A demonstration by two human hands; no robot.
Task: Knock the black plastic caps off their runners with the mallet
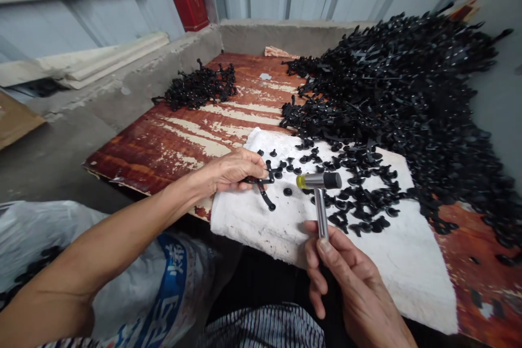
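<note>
My left hand (238,169) is closed on a black branched bracket (266,194), whose arms stick out past the fingertips over a white cloth (244,212). My right hand (346,272) grips a small mallet (321,212) by its metal handle. The mallet's head has one yellow face and one black face, and it hangs above the cloth to the right of the bracket. Around both lie many loose black round-based studs (287,191), scattered over the cloth and thickest on the right. The part of the bracket inside my fingers is hidden.
A large heap of black parts (391,81) covers the right side of the worn red board (138,141). A smaller pile of black brackets (199,86) sits at the back left. A red box (190,8) stands on the ledge, and a plastic sack (163,288) is below left.
</note>
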